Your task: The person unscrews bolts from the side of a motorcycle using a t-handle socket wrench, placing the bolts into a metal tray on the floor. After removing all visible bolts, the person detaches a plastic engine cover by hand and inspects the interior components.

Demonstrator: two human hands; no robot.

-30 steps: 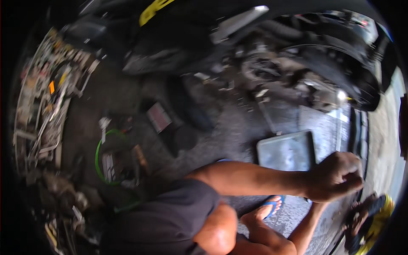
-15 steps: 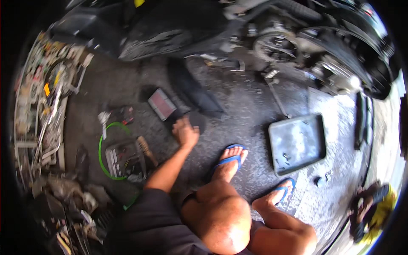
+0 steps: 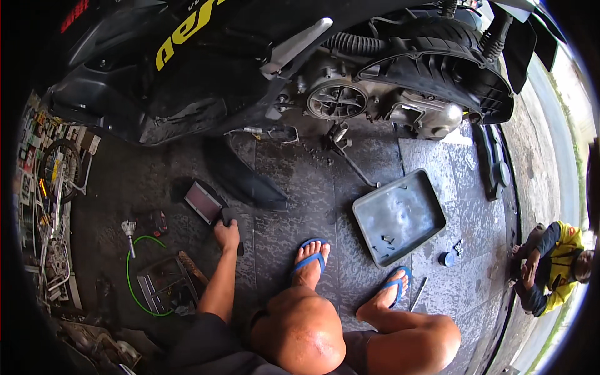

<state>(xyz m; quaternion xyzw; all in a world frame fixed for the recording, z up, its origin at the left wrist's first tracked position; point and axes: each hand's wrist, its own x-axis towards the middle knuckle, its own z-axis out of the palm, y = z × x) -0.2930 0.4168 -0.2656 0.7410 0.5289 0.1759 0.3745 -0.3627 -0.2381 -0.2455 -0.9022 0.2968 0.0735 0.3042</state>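
Note:
My left hand (image 3: 226,236) is down on the floor, fingers closed on the edge of a black plastic filter part (image 3: 227,216) that holds a rectangular reddish filter panel (image 3: 202,201). A long curved black panel (image 3: 244,178) lies just beyond it. My right hand is out of view. A grey tray (image 3: 403,212) with a few small bolts lies to the right of my feet, with a small blue round container (image 3: 447,258) beside it.
A black scooter (image 3: 206,75) with exposed engine casing spans the top. Tools (image 3: 165,281), a green cord and a cluttered rack (image 3: 47,200) are at left. A long bar lies by the tray's upper corner. A person in yellow and black (image 3: 556,269) sits at the right.
My left hand has swung from the right side down to the filter part at centre-left and closed on it. My right hand has left the view. The camera view has shifted.

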